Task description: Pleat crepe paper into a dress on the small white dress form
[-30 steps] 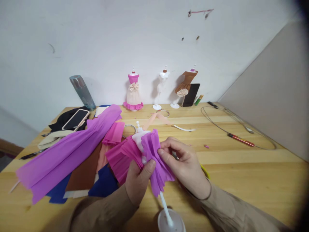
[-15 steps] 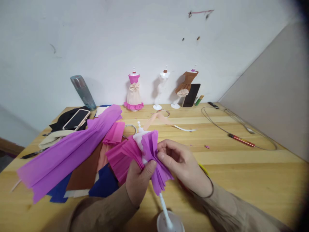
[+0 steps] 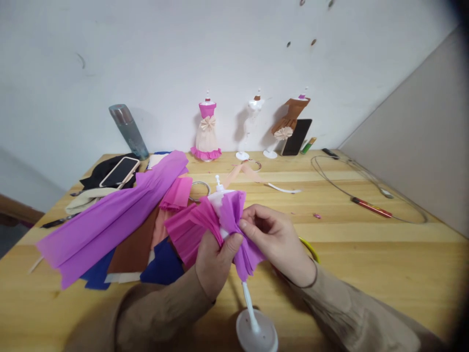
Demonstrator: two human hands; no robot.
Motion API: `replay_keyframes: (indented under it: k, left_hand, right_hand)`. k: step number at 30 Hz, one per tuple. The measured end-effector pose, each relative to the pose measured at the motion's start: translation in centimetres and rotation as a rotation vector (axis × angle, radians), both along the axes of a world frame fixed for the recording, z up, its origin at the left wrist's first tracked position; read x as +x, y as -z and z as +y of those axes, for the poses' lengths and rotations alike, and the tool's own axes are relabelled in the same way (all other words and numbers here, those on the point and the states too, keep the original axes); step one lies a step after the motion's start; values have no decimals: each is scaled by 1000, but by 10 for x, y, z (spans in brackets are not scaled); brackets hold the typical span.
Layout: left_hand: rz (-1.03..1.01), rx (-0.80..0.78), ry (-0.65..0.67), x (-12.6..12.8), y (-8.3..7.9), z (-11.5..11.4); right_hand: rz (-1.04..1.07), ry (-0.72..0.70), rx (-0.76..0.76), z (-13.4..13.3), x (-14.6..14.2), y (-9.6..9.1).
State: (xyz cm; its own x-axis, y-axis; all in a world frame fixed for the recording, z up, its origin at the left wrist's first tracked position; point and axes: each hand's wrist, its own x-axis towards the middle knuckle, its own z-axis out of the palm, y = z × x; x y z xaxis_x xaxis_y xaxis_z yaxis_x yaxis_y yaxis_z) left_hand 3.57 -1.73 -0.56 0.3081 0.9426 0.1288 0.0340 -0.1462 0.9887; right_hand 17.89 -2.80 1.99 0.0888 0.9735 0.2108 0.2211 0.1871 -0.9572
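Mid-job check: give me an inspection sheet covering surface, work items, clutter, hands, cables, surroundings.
Surface: light wooden table.
Work items: mannequin, tilted over its base; purple piece and pink piece against it.
Clutter: at left, purple strip over brown piece; phone on black cloth.
Left hand: around the mannequin, thumb on the purple piece.
Right hand: fingertips pinching the purple piece.
Cables: thin cable looped at right, apart from both hands.
Surroundings: three more mannequins and bottle near the wall.

Matt, creased purple paper (image 3: 232, 209) lies against the smooth white plastic mannequin (image 3: 216, 199), the grained wooden counter (image 3: 366, 269) beneath it.
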Motion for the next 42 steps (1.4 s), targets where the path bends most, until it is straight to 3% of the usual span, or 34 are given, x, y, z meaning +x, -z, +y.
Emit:
replay_keyframes:
  k: [5, 19, 26, 35, 42]
  left_hand:
    - [11, 15, 32, -1, -5, 3]
    - [168, 56, 28, -3, -5, 8]
    - [136, 54, 103, -2, -6, 9]
    - [78, 79, 99, -3, -4, 10]
    - [44, 74, 100, -2, -6, 9]
  right_hand:
    - [18, -119, -48, -3, 2, -7]
    - [-43, -44, -108, 1, -4, -6]
    - [-94, 22, -64, 2, -4, -3]
    - [-32, 116, 55, 0, -6, -2]
    - [-83, 74, 38, -2, -6, -4]
